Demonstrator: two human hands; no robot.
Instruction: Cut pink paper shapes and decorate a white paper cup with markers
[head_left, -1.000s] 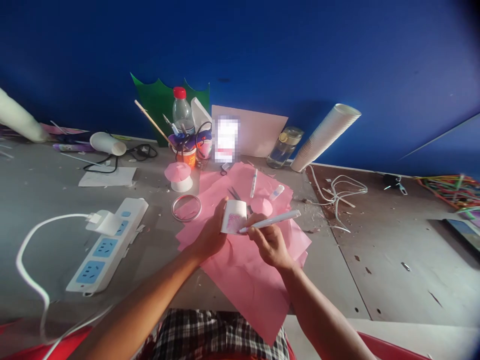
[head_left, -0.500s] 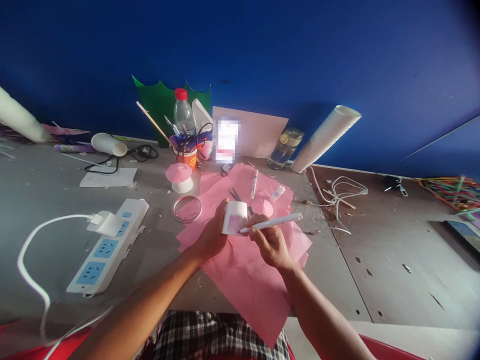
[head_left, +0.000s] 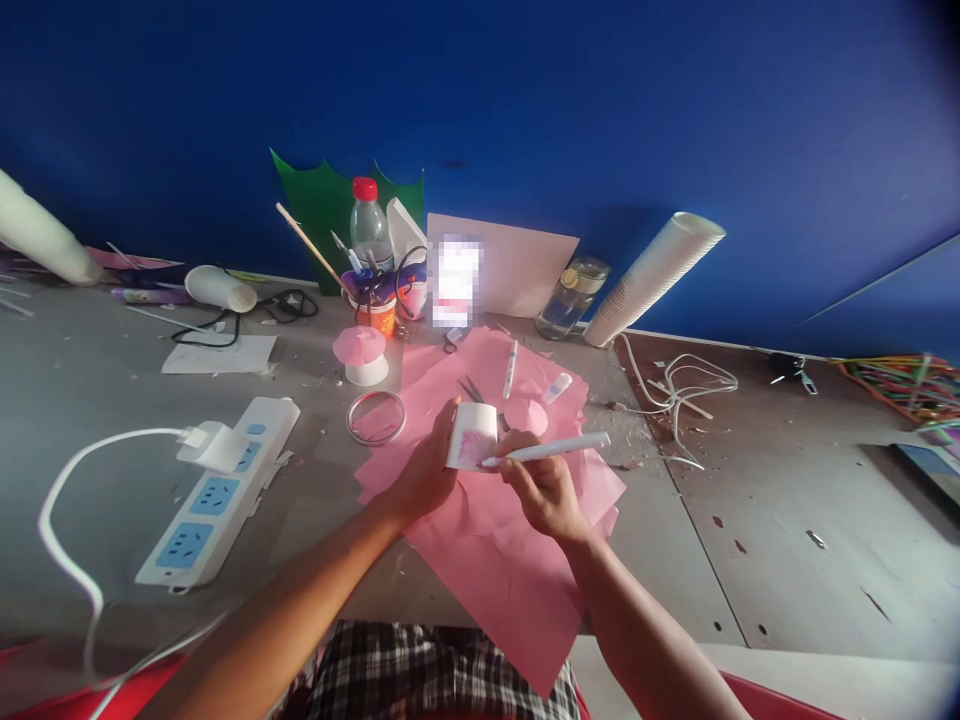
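Note:
My left hand (head_left: 433, 462) is closed around a small white paper cup (head_left: 474, 424), tilted so its side faces up. Pink marker strokes cover part of that side. Between the fingers of my right hand (head_left: 546, 490) is a white marker (head_left: 566, 446), its tip touching the cup near the lower edge or very close to it. Pink paper sheets (head_left: 517, 600) lie beneath both hands. Just beyond the cup are scissors (head_left: 470, 388), partly hidden, a round pink paper piece (head_left: 526, 416), a capped marker (head_left: 511, 368) and a small white glue-like tube (head_left: 556, 388).
A roll of tape (head_left: 376, 417) and a pink-topped cup (head_left: 361, 357) stand left of the paper. Farther left is a power strip (head_left: 217, 495). Behind are a lit phone (head_left: 456, 282), a glass bottle (head_left: 573, 298) and leaning stacked cups (head_left: 654, 280).
Both hands keep nearly the same pose, the marker shifting only slightly at the cup. The whole view has slid a few pixels to the right.

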